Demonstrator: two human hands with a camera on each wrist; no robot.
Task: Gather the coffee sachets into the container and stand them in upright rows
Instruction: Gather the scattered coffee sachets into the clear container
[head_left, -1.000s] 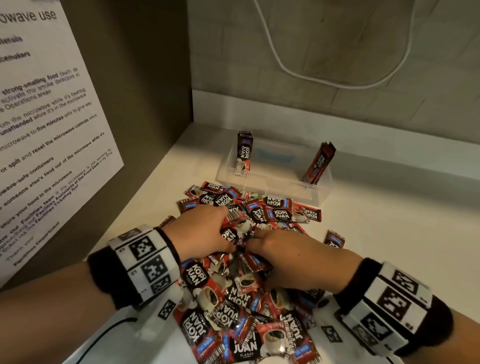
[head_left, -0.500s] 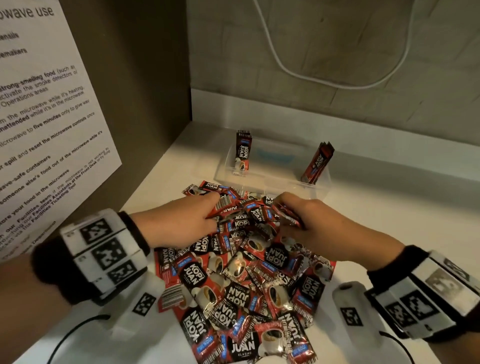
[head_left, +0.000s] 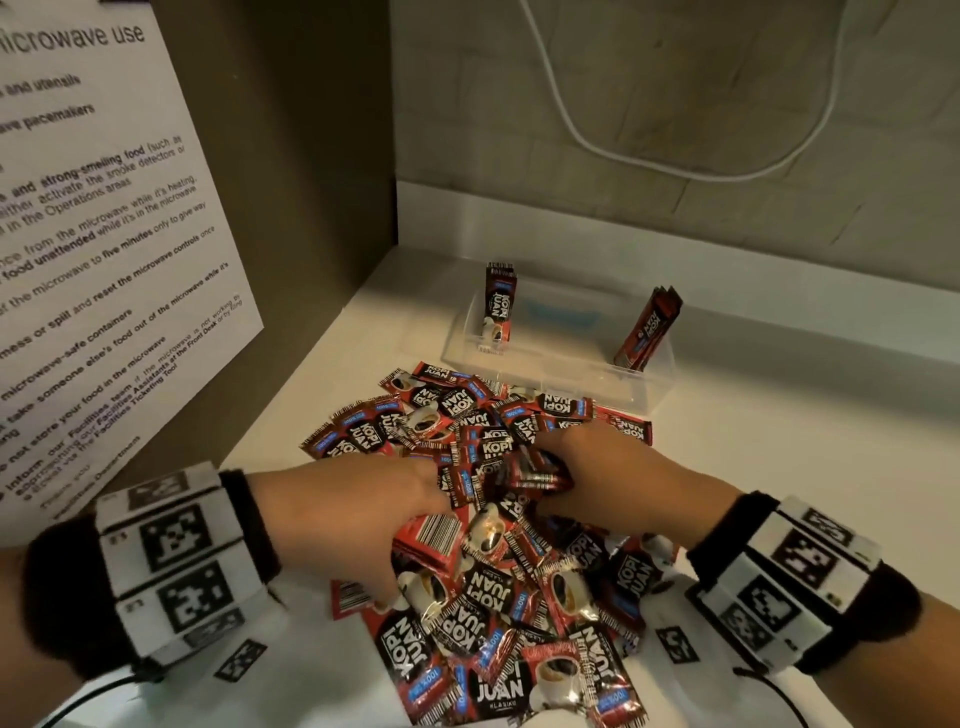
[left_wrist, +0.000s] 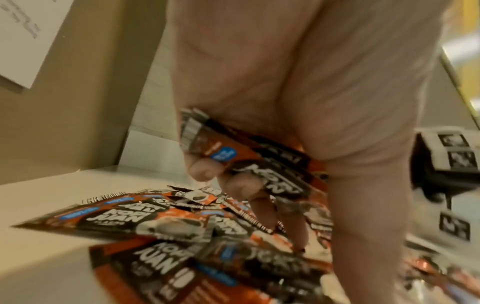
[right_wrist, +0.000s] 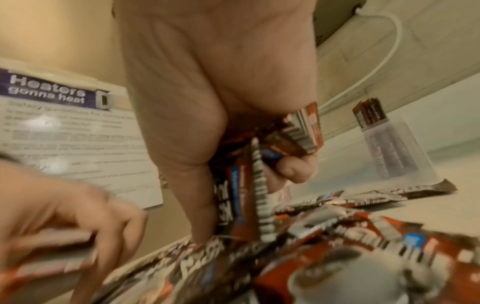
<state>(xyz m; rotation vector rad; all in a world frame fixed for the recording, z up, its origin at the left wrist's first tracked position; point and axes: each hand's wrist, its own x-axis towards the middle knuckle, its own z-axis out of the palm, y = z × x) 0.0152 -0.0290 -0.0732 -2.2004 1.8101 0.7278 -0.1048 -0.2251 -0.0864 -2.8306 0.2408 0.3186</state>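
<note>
Both the left hand (head_left: 358, 512) and right hand (head_left: 597, 467) are clutching sachets (head_left: 498, 597) on the white tabletop (head_left: 779, 441); the container (head_left: 558, 358) is sitting by its back edge.

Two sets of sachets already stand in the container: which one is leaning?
The right-hand set of sachets, tilting in the clear container. The left-hand sachets stand straight upright.

Sachet pile (head_left: 493, 545) under hands, wrist views blurred

head: we look down over both wrists at the sachet pile (head_left: 483, 545).
wrists: close under each palm; both share that pile.
</note>
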